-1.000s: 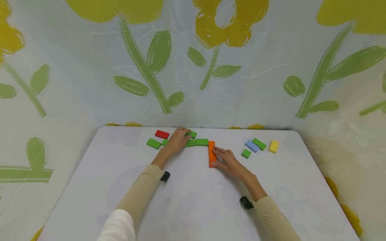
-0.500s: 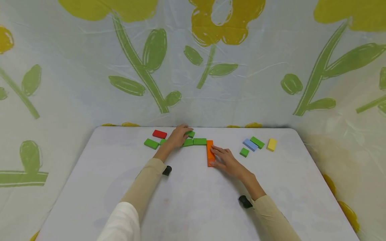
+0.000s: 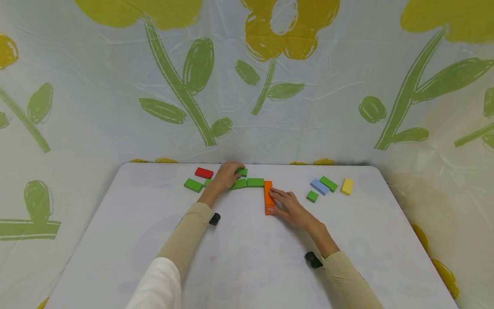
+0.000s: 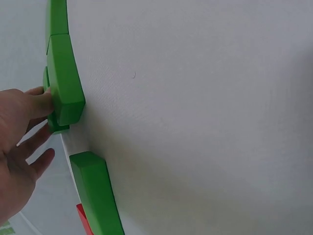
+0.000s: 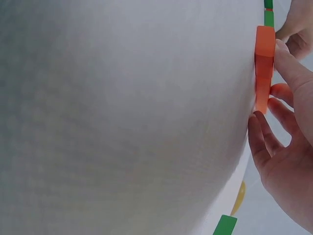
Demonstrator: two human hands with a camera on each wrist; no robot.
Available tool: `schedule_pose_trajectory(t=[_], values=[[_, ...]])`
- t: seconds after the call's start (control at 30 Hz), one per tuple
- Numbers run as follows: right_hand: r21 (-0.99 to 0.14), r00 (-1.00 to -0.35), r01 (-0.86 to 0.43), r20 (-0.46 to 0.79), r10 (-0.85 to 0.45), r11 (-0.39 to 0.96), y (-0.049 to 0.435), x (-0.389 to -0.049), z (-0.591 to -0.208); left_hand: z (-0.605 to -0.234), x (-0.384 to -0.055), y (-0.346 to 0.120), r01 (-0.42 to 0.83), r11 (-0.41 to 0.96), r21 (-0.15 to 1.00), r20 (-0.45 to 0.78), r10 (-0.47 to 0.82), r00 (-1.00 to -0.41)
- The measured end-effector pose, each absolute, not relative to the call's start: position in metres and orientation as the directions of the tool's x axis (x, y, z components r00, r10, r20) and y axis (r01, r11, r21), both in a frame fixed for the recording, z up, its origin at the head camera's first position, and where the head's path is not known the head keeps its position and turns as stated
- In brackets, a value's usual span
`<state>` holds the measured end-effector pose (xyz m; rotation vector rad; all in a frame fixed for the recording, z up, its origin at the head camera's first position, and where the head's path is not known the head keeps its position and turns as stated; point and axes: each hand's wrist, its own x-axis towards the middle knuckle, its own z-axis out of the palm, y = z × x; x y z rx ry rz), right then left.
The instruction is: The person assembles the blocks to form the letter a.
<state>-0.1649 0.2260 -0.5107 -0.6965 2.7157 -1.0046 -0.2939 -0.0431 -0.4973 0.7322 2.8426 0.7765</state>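
My left hand (image 3: 225, 176) reaches over a line of green blocks (image 3: 255, 183). Its thumb and fingers pinch a green block (image 3: 243, 172) just behind that line, and in the left wrist view the line's end block (image 4: 67, 81) partly hides it. Two orange blocks, a longer one (image 3: 268, 191) and a shorter one (image 3: 269, 210), lie end to end at the line's right end, running toward me. Fairly straight fingers of my right hand (image 3: 290, 208) touch their right side, the thumb by the near block.
Left of the line lie a red block (image 3: 204, 173) and a green block (image 3: 193, 185). To the right are a blue block (image 3: 319, 186), a long green block (image 3: 329, 183), a small green block (image 3: 312, 196) and a yellow block (image 3: 347, 186). A flowered sheet (image 3: 328, 120) hangs behind the white table (image 3: 247, 257).
The head view has shifted slightly. My left hand has stayed at the green block behind the line with little movement. My right hand keeps touching the orange blocks, which have not visibly moved.
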Motion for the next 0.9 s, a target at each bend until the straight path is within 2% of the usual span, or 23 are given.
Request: schedule_pose_trajectory(t=[0.33,0.9], values=[[-0.649,-0.883,-0.346,-0.018,-0.469,0.678,0.225,-0.163,-0.509,-0.494,-0.286,-0.049,0.394,0.736,0.55,0.11,0.404,-0.908],[-0.638,-0.883,-0.348,-0.022,-0.469,0.687,0.225,-0.165,-0.509,-0.49,-0.253,-0.048,0.422,0.731,0.536,0.181,0.389,-0.903]])
